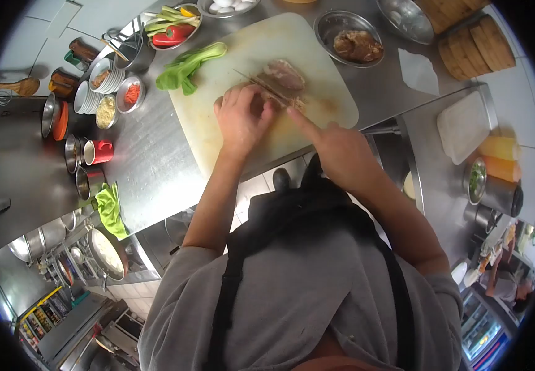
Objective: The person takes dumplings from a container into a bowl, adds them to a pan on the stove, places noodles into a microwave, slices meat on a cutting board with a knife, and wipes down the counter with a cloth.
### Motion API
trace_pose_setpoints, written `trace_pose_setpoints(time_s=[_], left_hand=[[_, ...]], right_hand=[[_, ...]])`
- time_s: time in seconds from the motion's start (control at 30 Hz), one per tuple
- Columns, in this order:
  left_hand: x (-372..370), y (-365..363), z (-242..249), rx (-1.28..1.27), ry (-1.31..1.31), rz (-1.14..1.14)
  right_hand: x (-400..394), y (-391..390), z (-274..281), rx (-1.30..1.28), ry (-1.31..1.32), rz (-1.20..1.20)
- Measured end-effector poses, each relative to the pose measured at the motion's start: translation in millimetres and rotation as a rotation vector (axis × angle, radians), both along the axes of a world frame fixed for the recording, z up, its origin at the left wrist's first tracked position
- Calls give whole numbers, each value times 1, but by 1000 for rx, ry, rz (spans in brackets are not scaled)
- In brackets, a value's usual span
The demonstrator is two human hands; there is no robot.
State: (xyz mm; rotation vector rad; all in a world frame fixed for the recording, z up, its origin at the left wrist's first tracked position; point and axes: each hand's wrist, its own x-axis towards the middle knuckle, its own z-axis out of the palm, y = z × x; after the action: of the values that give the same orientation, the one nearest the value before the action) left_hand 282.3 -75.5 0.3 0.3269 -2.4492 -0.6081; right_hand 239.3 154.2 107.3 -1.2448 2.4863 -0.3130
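Observation:
My right hand (341,148) grips a knife (262,84), its index finger stretched out along the spine. The blade slants up and left over a white cutting board (208,139). Close to the blade, my left hand (241,119) is closed with curled fingers; whatever it pinches is hidden. A piece of raw meat (284,75) lies just beyond the blade. Small chopped bits (299,104) are gathered by the tip of my right index finger. Leafy bok choy (187,69) rests on the board's left corner.
Behind the board stand bowls of vegetables (173,36), eggs (227,7) and marinated meat (357,46). Small bowls of chopped food (131,94) and a red mug (98,152) are at left. Bamboo steamers (478,48) stand at right. A green cloth (110,209) hangs at the counter edge.

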Motion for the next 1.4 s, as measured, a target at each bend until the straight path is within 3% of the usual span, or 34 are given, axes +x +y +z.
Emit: trace_pose_setpoints(time_s=[0.17,0.3,0.5,0.57,0.67,0.9,1.1,1.2,1.27,1.4], left_hand=[[1,-1,2,-25,-34,-1],[-1,0,3,15,-9,-2],[-2,-2,2,-3,-26,-5],[-1,2,0,1,-13,-10],[-1,0,1,-4,3,1],[0,1,3,-29,-9,15],[2,0,5,-14,-1,15],[3,0,6,7,-14,-10],[5,-3,8,23,-14,-20],[10,-6,9,15,22,-36]], right_hand=[[1,22,-16,-82,20,-21],[-11,-5,-14,-87,-54,-17],[-10,5,-19,72,1,-8],[-19,-8,-25,-61,-37,16],[-7,22,-26,-60,-2,-20],[-20,-2,-41,-79,8,15],[-12,22,-40,39,35,3],[-31,24,-27,46,-22,5],[-57,28,-5,-16,-794,-245],[-50,27,-13,-65,-776,-328]])
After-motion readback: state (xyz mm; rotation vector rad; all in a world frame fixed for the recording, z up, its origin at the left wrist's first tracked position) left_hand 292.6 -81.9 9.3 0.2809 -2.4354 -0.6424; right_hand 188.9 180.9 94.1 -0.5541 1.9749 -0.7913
